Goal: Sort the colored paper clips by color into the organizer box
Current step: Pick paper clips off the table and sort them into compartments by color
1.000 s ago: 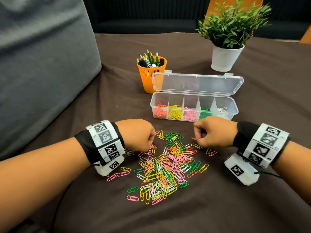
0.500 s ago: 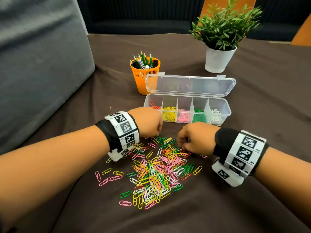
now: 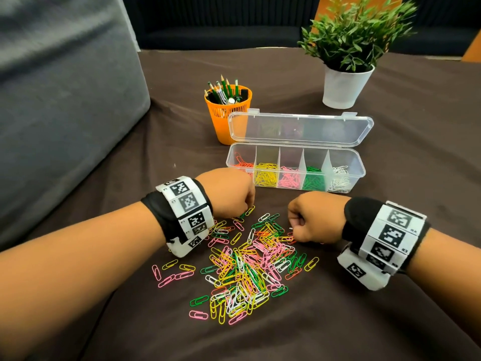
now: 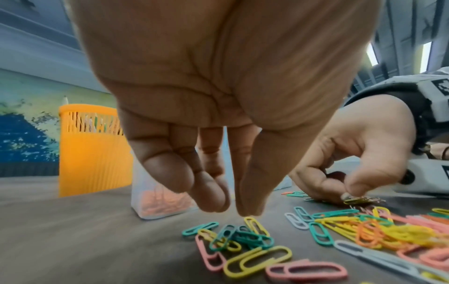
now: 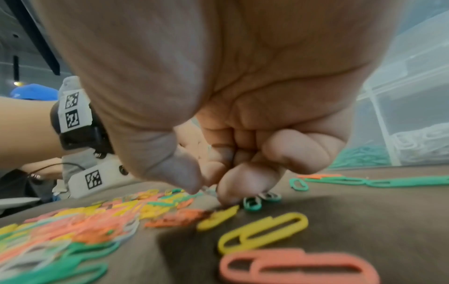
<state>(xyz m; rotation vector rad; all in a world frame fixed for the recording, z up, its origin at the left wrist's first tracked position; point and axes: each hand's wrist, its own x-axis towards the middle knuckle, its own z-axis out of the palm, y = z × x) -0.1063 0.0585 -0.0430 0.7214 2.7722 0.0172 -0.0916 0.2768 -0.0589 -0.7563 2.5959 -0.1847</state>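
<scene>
A mixed pile of coloured paper clips (image 3: pixel 250 261) lies on the dark brown cloth. Behind it stands the clear organizer box (image 3: pixel 360 168); its compartments hold orange, yellow, pink, green and white clips, left to right. My left hand (image 3: pixel 250 207) hovers at the pile's far left edge. In the left wrist view its fingers (image 4: pixel 213 196) point down, close to the thumb, holding nothing, just above a yellow clip (image 4: pixel 255 224). My right hand (image 3: pixel 292 227) is at the pile's far right edge. It pinches clips (image 4: pixel 359 200) between thumb and forefinger (image 5: pixel 228 188); their colour is unclear.
The box's clear lid (image 3: pixel 299 128) stands open behind it. An orange pencil cup (image 3: pixel 228 118) is left of the box, a white potted plant (image 3: pixel 346 84) behind it. A large grey cushion (image 3: pixel 57 113) fills the left side.
My right hand, which held a red clip off the pile's right side, has come down onto the pile's edge. My left hand shifted up toward the box's left end, then lowered over the clips.
</scene>
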